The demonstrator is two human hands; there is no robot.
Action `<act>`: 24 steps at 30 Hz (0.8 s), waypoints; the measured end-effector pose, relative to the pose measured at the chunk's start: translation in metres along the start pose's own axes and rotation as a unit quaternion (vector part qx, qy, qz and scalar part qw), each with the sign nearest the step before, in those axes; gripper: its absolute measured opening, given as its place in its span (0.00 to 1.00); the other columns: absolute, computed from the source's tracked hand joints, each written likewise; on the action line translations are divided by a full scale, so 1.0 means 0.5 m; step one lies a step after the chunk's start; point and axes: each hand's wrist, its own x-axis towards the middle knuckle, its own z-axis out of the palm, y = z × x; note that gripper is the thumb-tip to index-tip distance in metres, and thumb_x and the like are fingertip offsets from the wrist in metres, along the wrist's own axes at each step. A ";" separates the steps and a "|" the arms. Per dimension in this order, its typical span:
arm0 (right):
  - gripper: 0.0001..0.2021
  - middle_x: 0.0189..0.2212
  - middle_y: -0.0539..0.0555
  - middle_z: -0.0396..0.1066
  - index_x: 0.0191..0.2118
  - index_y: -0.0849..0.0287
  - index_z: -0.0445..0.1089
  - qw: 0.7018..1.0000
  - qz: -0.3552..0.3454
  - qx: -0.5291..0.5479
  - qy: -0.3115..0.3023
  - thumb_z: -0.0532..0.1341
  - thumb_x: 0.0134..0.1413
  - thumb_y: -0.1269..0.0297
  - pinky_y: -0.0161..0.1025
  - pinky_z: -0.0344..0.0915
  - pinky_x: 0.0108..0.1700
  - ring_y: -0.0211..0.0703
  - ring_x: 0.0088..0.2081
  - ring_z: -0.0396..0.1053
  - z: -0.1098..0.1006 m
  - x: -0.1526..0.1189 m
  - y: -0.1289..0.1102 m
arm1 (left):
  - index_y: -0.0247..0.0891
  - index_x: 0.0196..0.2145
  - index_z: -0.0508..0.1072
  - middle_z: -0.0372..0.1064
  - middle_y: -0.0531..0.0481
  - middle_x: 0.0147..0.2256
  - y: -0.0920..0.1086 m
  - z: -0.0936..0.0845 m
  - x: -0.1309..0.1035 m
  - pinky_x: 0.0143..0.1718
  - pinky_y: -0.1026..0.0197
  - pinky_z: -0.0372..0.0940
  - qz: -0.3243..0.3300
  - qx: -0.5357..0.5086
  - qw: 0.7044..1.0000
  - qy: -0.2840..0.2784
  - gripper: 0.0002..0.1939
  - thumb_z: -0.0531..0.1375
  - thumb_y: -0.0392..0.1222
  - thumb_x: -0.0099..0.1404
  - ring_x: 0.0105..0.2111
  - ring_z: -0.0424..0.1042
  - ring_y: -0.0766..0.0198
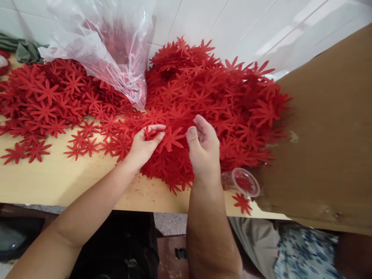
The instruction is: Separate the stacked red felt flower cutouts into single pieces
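Observation:
Red flower-shaped cutouts lie in a large loose pile on a pale wooden table. At the pile's front, my left hand pinches some red cutouts between thumb and fingers. One flower cutout shows flat just right of those fingertips; whether they touch it is unclear. My right hand is held over the pile to the right of it, palm turned left, fingers curved and apart from the thumb, with nothing visible between them.
A clear plastic bag stands among the cutouts at the back. A transparent cup lies on its side at the front right, beside a large cardboard sheet. Green cloth is at the back left. Another person's patterned clothing shows lower right.

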 end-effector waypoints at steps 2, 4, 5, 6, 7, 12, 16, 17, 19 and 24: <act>0.24 0.43 0.59 0.68 0.42 0.57 0.68 0.999 0.015 0.011 -0.042 0.58 0.46 0.44 0.44 0.67 0.42 0.43 0.42 0.68 0.002 -0.013 -0.017 | 0.36 0.32 0.71 0.70 0.53 0.31 0.000 0.000 0.002 0.42 0.64 0.61 0.010 0.012 1.000 0.010 0.06 0.59 0.34 0.54 0.31 0.66 0.72; 0.22 0.35 0.56 0.71 0.38 0.58 0.69 0.994 0.038 0.018 -0.105 0.60 0.44 0.45 0.41 0.67 0.38 0.40 0.35 0.69 0.007 -0.021 -0.026 | 0.36 0.32 0.71 0.70 0.53 0.32 0.001 -0.001 0.002 0.43 0.64 0.61 0.022 0.017 1.000 0.009 0.06 0.59 0.34 0.53 0.33 0.66 0.72; 0.20 0.32 0.54 0.71 0.36 0.59 0.69 0.991 0.047 0.019 -0.125 0.62 0.43 0.46 0.39 0.67 0.36 0.38 0.32 0.68 0.010 -0.023 -0.028 | 0.36 0.32 0.71 0.70 0.53 0.33 0.001 -0.001 0.002 0.43 0.64 0.61 0.029 0.017 0.999 0.005 0.06 0.60 0.34 0.53 0.33 0.67 0.71; 0.19 0.29 0.52 0.70 0.34 0.59 0.69 0.990 0.053 0.020 -0.132 0.63 0.41 0.48 0.38 0.67 0.35 0.37 0.30 0.67 0.014 -0.023 -0.028 | 0.37 0.32 0.71 0.71 0.53 0.33 0.001 -0.002 0.001 0.43 0.64 0.61 0.035 0.018 0.999 0.001 0.06 0.60 0.35 0.53 0.34 0.67 0.71; 0.18 0.27 0.50 0.69 0.32 0.59 0.69 0.990 0.055 0.023 -0.126 0.65 0.40 0.49 0.37 0.66 0.33 0.36 0.28 0.66 0.018 -0.023 -0.026 | 0.37 0.32 0.71 0.71 0.53 0.34 0.001 -0.003 0.001 0.44 0.64 0.61 0.039 0.017 0.999 -0.002 0.06 0.60 0.35 0.53 0.35 0.67 0.71; 0.19 0.17 0.46 0.61 0.21 0.60 0.63 0.995 0.067 0.014 -0.078 0.62 0.44 0.48 0.32 0.57 0.23 0.31 0.20 0.57 0.029 -0.023 -0.025 | 0.36 0.32 0.71 0.71 0.52 0.34 0.001 -0.001 -0.003 0.45 0.62 0.61 0.027 -0.003 1.000 -0.009 0.06 0.60 0.37 0.54 0.36 0.68 0.69; 0.23 0.13 0.44 0.51 0.16 0.58 0.54 0.997 0.065 -0.020 -0.034 0.54 0.51 0.47 0.33 0.53 0.21 0.30 0.17 0.51 0.031 -0.020 -0.027 | 0.35 0.32 0.71 0.72 0.51 0.35 -0.001 0.004 -0.006 0.47 0.61 0.61 0.022 -0.017 0.999 -0.022 0.06 0.60 0.35 0.54 0.38 0.69 0.69; 0.23 0.13 0.44 0.51 0.16 0.58 0.54 0.998 0.053 -0.026 -0.018 0.55 0.51 0.47 0.33 0.54 0.22 0.30 0.18 0.51 0.030 -0.017 -0.023 | 0.35 0.32 0.72 0.72 0.51 0.35 -0.001 0.004 -0.006 0.47 0.61 0.61 0.021 -0.018 0.999 -0.021 0.06 0.60 0.35 0.54 0.38 0.69 0.69; 0.19 0.16 0.45 0.57 0.19 0.58 0.58 0.999 0.030 -0.011 0.007 0.59 0.47 0.49 0.34 0.58 0.26 0.32 0.21 0.56 0.028 -0.008 -0.011 | 0.35 0.33 0.72 0.72 0.52 0.34 0.000 0.002 -0.007 0.47 0.61 0.61 0.017 -0.019 1.000 -0.016 0.07 0.60 0.35 0.54 0.37 0.69 0.69; 0.18 0.21 0.48 0.66 0.26 0.59 0.65 0.996 0.044 0.072 0.026 0.65 0.39 0.49 0.37 0.62 0.30 0.35 0.24 0.62 0.019 0.007 0.018 | 0.36 0.33 0.72 0.71 0.52 0.34 0.001 -0.003 -0.005 0.48 0.61 0.60 0.020 -0.010 1.000 0.000 0.06 0.59 0.36 0.55 0.38 0.68 0.69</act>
